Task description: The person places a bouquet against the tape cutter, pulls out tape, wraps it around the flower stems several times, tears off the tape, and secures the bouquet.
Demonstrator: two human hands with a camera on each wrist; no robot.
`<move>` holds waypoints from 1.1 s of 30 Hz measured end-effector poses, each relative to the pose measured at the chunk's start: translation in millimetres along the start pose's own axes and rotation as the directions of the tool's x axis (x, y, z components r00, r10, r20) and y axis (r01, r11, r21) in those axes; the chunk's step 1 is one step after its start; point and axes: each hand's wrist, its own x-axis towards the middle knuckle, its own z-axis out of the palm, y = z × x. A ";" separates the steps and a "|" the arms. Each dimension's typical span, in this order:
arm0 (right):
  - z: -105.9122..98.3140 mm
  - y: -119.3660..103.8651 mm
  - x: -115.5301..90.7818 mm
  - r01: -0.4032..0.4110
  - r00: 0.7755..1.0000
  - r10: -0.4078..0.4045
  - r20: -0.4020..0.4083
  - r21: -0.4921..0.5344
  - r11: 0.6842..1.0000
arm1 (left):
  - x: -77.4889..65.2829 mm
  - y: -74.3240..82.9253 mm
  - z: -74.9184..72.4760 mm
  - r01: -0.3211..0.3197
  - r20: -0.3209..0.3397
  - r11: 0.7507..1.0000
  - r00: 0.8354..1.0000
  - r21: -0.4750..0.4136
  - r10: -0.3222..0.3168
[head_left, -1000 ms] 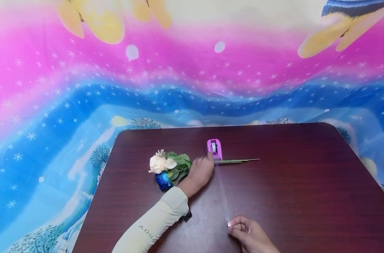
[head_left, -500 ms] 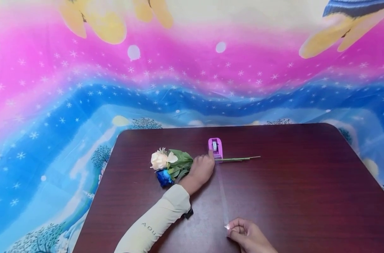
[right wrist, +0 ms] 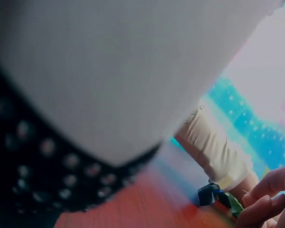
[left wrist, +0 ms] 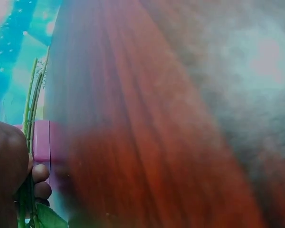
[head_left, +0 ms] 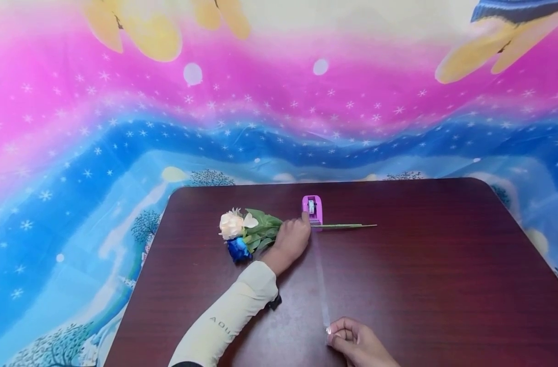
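My left hand [head_left: 292,240] grips the green stems [head_left: 348,225] of a small bunch of flowers, a cream rose [head_left: 231,224] and a blue rose [head_left: 238,250]. Its index finger reaches to a pink tape dispenser [head_left: 319,206] just beyond. In the left wrist view the stems [left wrist: 28,109] pass between thumb and curled fingers, in front of the pink dispenser [left wrist: 42,140]. A long strip of clear tape [head_left: 321,285] runs from the dispenser toward me. Near the front, my right hand [head_left: 359,341] pinches the strip's free end between thumb and fingertips.
All of this is at a dark reddish-brown table [head_left: 435,285] with rounded far corners. Behind it hangs a colourful printed cloth [head_left: 279,117]. A small black object [head_left: 274,303] shows at the left wrist, under the pale sleeve [head_left: 233,311].
The left hand, flowers and dispenser have shifted slightly away from me. The right hand has drifted a little left, still pinching the tape, which stays stretched out.
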 end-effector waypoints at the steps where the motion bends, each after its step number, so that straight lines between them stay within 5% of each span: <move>1: -0.4 -0.3 -0.1 -0.007 1.000 0.007 -0.007 0.006 1.000 | 0.8 -0.6 -0.2 -0.001 0.020 1.000 1.000 -0.010 0.002; 7: -2.0 -1.9 -1.3 -0.030 1.000 0.030 0.008 0.041 0.999 | -1.0 -4.7 -3.1 0.024 0.155 0.995 0.988 -0.099 -0.009; 13: -3.6 -7.9 -4.0 -0.014 1.000 0.012 0.027 0.078 0.997 | -11.3 -5.9 -8.9 0.044 0.217 0.983 0.976 -0.179 -0.004; 19: -5.9 -28.1 -11.0 -0.037 0.999 0.036 0.018 0.089 0.995 | -19.0 -8.2 -23.9 0.002 0.190 0.983 0.981 -0.183 0.034; 28: -8.9 -69.4 -14.0 0.094 0.994 -0.095 -0.051 -0.019 0.995 | -35.1 2.7 -66.1 -0.106 0.205 0.973 0.968 -0.203 0.148; 33: -5.6 -97.4 -15.5 0.114 0.989 -0.112 -0.098 0.019 0.993 | -42.8 10.5 -90.0 -0.147 0.178 0.953 0.964 -0.263 0.198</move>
